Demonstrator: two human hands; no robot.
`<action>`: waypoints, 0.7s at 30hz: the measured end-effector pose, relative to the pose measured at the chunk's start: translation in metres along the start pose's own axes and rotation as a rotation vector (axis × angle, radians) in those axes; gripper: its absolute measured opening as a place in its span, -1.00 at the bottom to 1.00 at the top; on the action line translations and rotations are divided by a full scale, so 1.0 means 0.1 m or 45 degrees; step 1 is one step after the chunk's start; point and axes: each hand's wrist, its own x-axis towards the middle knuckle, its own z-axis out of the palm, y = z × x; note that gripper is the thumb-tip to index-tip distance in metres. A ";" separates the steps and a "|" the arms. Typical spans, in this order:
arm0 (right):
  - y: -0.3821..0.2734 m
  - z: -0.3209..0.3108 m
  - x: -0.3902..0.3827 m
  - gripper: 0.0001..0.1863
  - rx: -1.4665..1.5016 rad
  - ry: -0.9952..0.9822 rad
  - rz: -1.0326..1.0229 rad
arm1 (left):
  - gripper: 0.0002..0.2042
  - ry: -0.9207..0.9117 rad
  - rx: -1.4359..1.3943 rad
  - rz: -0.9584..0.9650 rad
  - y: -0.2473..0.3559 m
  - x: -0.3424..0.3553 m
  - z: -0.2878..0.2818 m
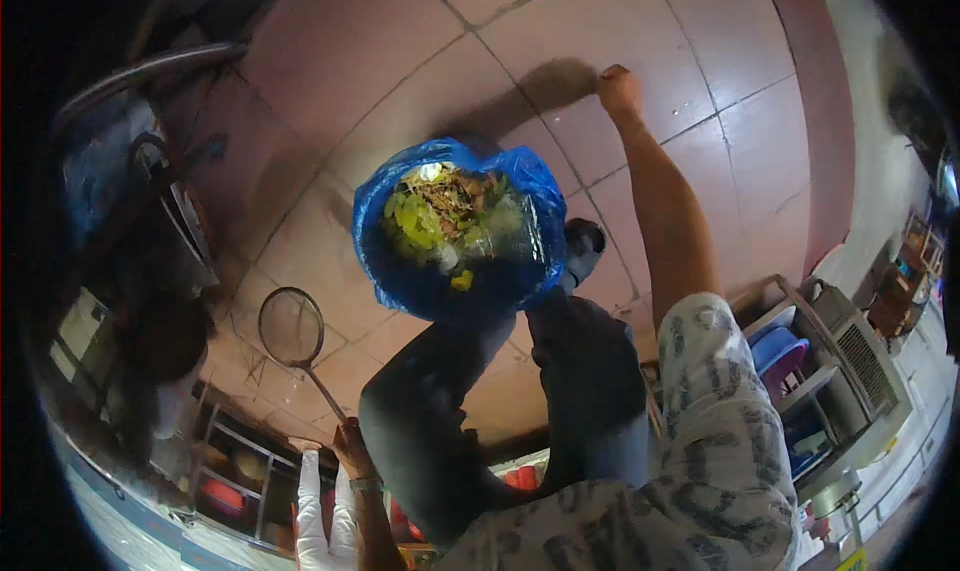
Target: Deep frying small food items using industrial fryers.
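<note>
My right hand (619, 87) reaches far out to the reddish tiled floor (400, 61), its fingers curled against a tile; whether it holds anything is unclear. My left hand (350, 443), with a watch on the wrist, grips the thin handle of a round wire-mesh strainer (291, 327) that hangs over the floor. Between my arms stands a bin lined with a blue plastic bag (400, 271), filled with green and brown food scraps (440, 211). My legs in dark trousers (590, 371) stand right behind the bin.
A metal rack (800, 391) with blue and pink plastic items and a grey vented appliance (865, 366) stands at the right. Dark metal pans and frames (175, 211) crowd the left. A low shelf (235, 461) with red items sits at the lower left.
</note>
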 end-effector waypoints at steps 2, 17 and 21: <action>-0.23 -0.17 -0.22 -0.82 0.417 0.113 0.018 | -0.57 -0.021 -0.166 -0.100 -0.05 -0.10 -0.10; -2.36 -2.81 -3.10 -0.71 0.482 -0.225 -0.721 | -0.57 -0.225 -0.593 -0.337 1.78 -1.63 -0.78; -2.51 -3.52 -3.85 -0.79 0.586 -0.551 -0.535 | -0.55 -0.332 -0.901 -0.151 2.38 -2.15 -1.04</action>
